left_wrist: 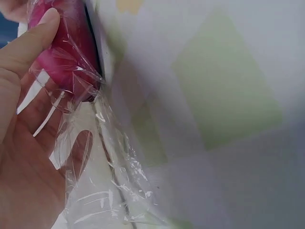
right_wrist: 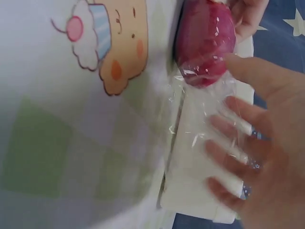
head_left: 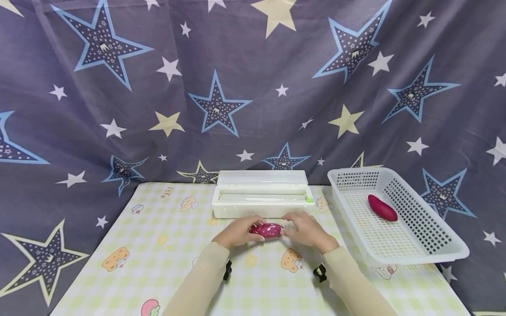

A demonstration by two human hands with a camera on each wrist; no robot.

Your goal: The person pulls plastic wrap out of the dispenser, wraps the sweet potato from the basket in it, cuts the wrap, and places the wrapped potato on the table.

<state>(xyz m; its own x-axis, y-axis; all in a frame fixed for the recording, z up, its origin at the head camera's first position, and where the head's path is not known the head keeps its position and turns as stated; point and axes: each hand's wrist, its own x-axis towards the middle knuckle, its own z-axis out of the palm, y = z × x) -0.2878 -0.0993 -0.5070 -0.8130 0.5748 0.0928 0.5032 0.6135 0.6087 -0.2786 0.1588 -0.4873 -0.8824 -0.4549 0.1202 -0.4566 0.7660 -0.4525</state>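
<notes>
A red-purple sweet potato (head_left: 269, 230) in clear plastic film lies on the table in front of the white box. My left hand (head_left: 240, 231) grips its left end, thumb pressed on the wrapped skin (left_wrist: 66, 47) and fingers around the far side. Loose film (left_wrist: 102, 195) trails from that end, crumpled and shiny in the left wrist view. At the other end is my right hand (head_left: 306, 229), fingers spread behind the loose film (right_wrist: 195, 129). Its thumb tip touches the side of the sweet potato (right_wrist: 205, 43) in the right wrist view.
Behind the hands stands a white film dispenser box (head_left: 262, 210), lid raised, with a roll (head_left: 261, 197) inside and a green piece at its right. To the right, a white plastic basket (head_left: 419, 259) holds another sweet potato (head_left: 382, 208). A star-patterned curtain (head_left: 245, 57) hangs behind the table.
</notes>
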